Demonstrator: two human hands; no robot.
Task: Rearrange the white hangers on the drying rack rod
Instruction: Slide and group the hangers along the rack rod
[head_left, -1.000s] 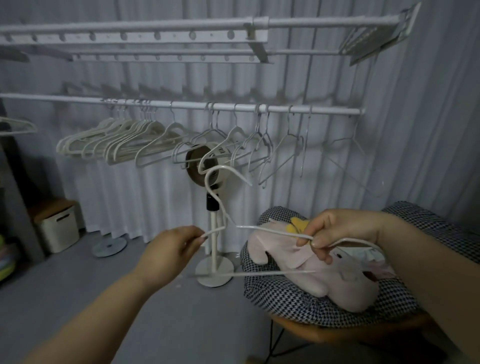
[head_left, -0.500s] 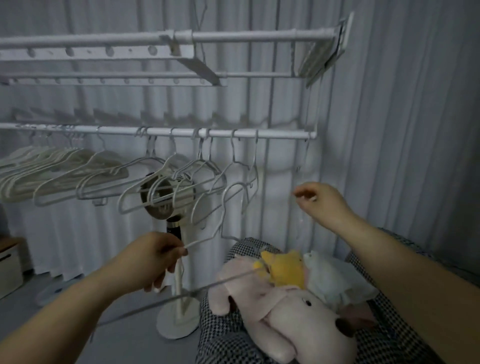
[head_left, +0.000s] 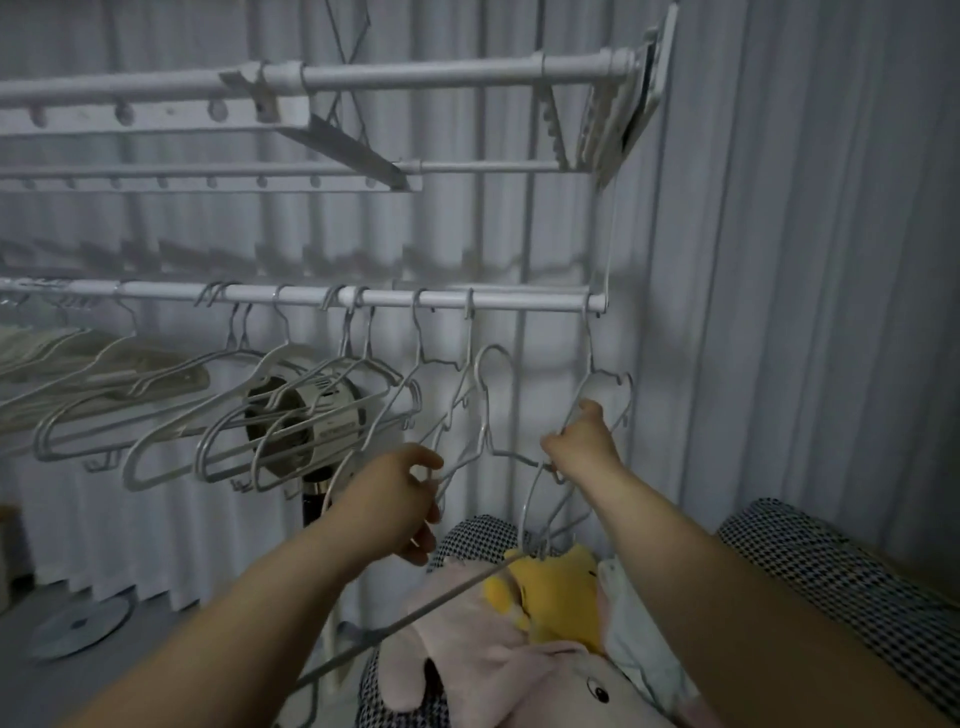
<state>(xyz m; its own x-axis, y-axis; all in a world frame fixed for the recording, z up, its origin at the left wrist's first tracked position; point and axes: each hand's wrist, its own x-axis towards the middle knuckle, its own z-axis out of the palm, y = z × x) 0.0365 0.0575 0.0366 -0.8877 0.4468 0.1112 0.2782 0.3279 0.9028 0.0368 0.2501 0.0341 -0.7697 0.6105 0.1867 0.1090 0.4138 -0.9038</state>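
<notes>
Left hand (head_left: 400, 499) is gripping a loose hanger (head_left: 487, 415), fingers curling round its shoulder wire. Its hook is floating just below the rod (head_left: 519, 300), not on it yet. Right hand (head_left: 584, 441) is pinching the end hanger (head_left: 618, 382), which is hooking over the rod's right end. Other hangers (head_left: 311, 410) are hanging along the rod to the left, several bunching and tilting.

Risks, judging from this:
- The loose hanger's far shoulder is lying against the right wrist, near the end hanger, so pulling either hand is likely tangling the wires.
- The end hanger is sitting right by the rod's tip, so a sideways tug could be sliding it off.
- The loose hook, going up to the rod, could be snagging neighbours.
- The light is dim, making the thin wires hard to separate.

There is no counter. Below the rod:
- A fan (head_left: 332, 415) is standing behind the hangers.
- Plush toys (head_left: 519, 670) are lying on a checked chair (head_left: 831, 571).
- A flat disc (head_left: 78, 626) is lying on the grey floor (head_left: 62, 691).

A pleated curtain (head_left: 805, 260) is hanging behind the rod, and an upper rack (head_left: 415, 78) is sitting above it.
</notes>
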